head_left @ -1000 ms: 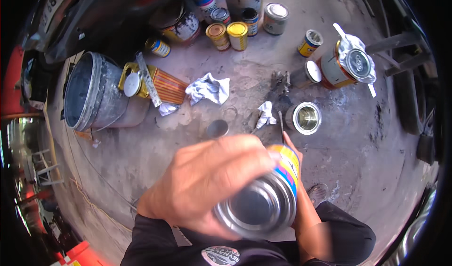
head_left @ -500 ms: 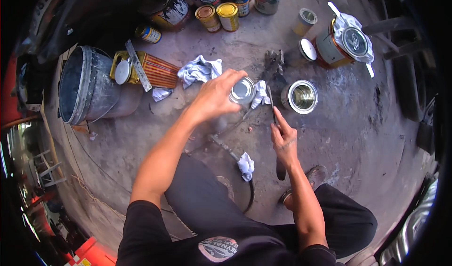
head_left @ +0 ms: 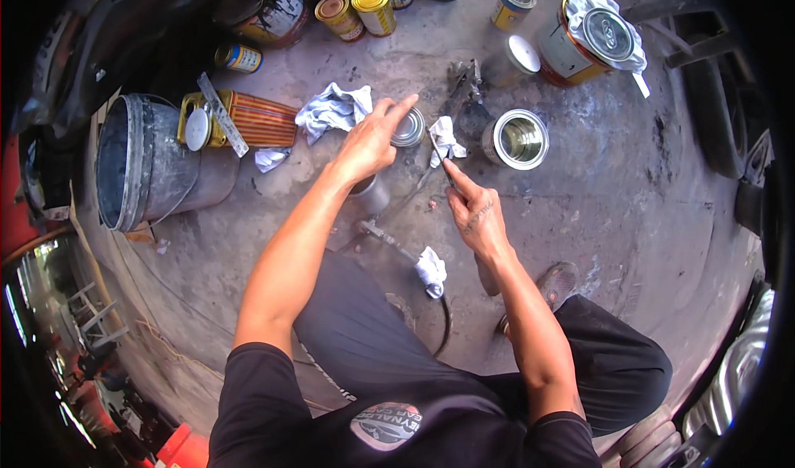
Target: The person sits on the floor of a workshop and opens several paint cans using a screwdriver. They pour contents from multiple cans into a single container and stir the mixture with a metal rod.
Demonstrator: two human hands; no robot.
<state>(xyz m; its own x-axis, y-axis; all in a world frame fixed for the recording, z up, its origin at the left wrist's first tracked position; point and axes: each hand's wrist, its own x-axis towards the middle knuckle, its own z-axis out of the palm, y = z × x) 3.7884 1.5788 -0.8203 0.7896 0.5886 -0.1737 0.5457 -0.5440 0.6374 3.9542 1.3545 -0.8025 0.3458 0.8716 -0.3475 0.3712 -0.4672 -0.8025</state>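
My left hand (head_left: 369,143) is curled against the left side of a closed metal can (head_left: 408,128), its index finger stretched along the rim. The thumb is out of sight. My right hand (head_left: 478,218) is closed round a long, thin dark tool (head_left: 435,143), index finger laid along it. The tool's tip reaches over a crumpled white rag (head_left: 447,141) just right of the can. Farther right stands an open metal can (head_left: 520,139) with a shiny inside. Below my left wrist a grey cylinder (head_left: 369,196) is partly hidden.
At left stand a grey bucket (head_left: 166,161) and a striped rectangular tin (head_left: 261,124). A larger rag (head_left: 333,110) lies beside the tin. Several paint cans (head_left: 374,11) line the back, and a big can (head_left: 571,45) stands back right. A hose (head_left: 445,327) lies near my knees.
The view has shifted, so the scene sits higher. My left thumb no longer shows at the can's near edge. My right hand has moved left and forward, bringing the tool's tip over the small rag.
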